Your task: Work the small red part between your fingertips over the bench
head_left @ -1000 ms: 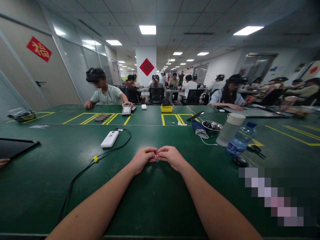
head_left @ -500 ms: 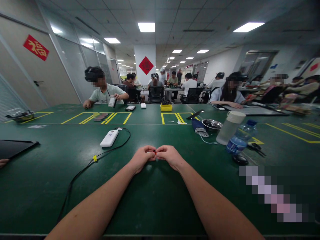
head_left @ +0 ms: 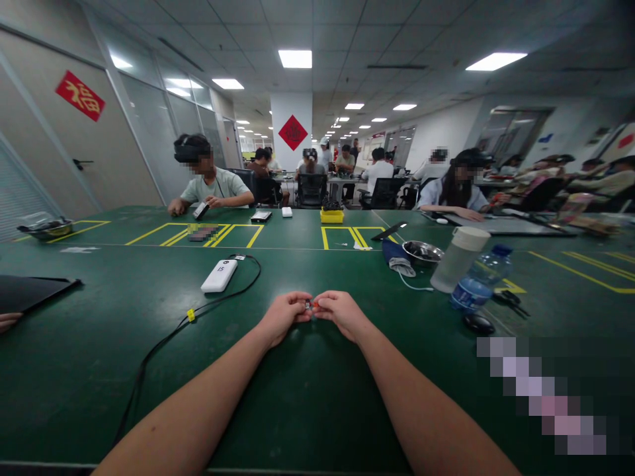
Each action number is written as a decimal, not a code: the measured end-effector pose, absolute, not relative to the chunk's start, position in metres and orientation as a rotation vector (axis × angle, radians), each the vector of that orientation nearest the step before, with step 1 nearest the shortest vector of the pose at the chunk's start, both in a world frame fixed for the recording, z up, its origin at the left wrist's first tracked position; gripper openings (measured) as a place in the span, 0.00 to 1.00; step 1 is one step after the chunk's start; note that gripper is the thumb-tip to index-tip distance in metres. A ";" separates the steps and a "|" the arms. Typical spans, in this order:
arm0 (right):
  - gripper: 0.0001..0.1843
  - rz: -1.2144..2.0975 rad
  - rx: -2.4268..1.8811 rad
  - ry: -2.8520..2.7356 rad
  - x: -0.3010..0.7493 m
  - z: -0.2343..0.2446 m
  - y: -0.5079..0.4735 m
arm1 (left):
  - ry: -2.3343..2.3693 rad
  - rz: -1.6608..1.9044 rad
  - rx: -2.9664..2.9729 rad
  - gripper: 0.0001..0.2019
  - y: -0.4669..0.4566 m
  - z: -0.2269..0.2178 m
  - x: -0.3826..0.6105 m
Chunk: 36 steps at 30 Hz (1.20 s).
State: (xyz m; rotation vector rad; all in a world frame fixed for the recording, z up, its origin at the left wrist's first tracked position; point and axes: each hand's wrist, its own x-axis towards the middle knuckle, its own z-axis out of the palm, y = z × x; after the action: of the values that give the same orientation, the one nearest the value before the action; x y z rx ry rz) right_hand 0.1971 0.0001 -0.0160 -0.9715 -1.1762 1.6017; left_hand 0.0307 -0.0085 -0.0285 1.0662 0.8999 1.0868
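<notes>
My left hand pinches a small silvery piece between thumb and fingers. Facing it, my right hand is closed on a small orange piece that mostly hides behind its fingertips. The two sets of fingertips nearly meet just above the green table. I cannot make out what kind of parts these are, or whether they are joined.
To the left lies a white power bank with a black cable. On the right stand a frosted bottle, a water bottle, a metal bowl and a mouse. People sit across the table.
My fingertips have parted slightly, and the silvery and orange pieces show more between them. The person across on the left has lowered the object in their hand. The view has shifted a little.
</notes>
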 end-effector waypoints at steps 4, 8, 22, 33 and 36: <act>0.03 1.597 -0.962 -1.176 0.197 -0.017 0.001 | 0.889 1.096 1.080 0.15 -0.009 -0.028 0.030; 0.05 1.589 -0.956 -1.192 0.196 -0.017 0.001 | 0.890 1.097 1.093 0.16 -0.009 -0.028 0.031; 0.06 1.585 -0.922 -1.199 0.198 -0.019 0.001 | 0.878 1.088 1.077 0.13 -0.011 -0.026 0.032; 0.04 1.596 -0.945 -1.176 0.198 -0.022 0.003 | 0.919 1.081 1.032 0.13 -0.010 -0.025 0.032; 0.04 1.590 -0.957 -1.181 0.197 -0.021 0.003 | 0.915 1.078 1.035 0.14 -0.009 -0.027 0.031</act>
State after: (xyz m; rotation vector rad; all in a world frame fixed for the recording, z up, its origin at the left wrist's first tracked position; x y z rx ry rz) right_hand 0.1971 0.0028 -0.0210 -0.9567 -1.1814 1.5903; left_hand 0.0312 -0.0091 -0.0267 1.0352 0.9154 1.0785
